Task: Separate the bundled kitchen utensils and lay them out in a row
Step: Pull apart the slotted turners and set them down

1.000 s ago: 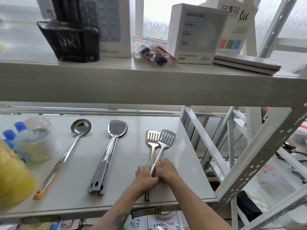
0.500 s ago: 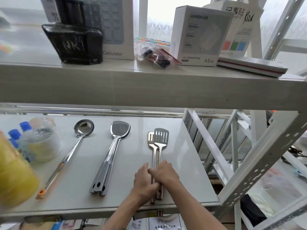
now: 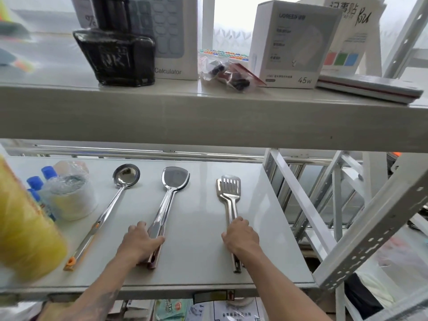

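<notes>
Steel utensils lie in a row on the lower shelf (image 3: 199,262), handles toward me. A ladle (image 3: 122,181) with an orange handle tip lies on the left. In the middle lie solid turners (image 3: 172,188), stacked one on another; my left hand (image 3: 141,244) rests closed on their handles. On the right, two slotted turners (image 3: 229,191) are stacked almost in line, and my right hand (image 3: 240,237) lies over their handles with the fingers curled down.
A wrapped white roll (image 3: 69,200), blue-capped bottles (image 3: 34,184) and a blurred yellow object (image 3: 23,228) crowd the shelf's left end. The upper shelf (image 3: 208,119) hangs just above, carrying boxes and a black ink bottle (image 3: 115,54). White rack struts (image 3: 361,228) stand to the right.
The two slotted turners, fanned apart a second ago, now lie stacked in line. My left hand has left them and moved left onto the handles of the solid turners.
</notes>
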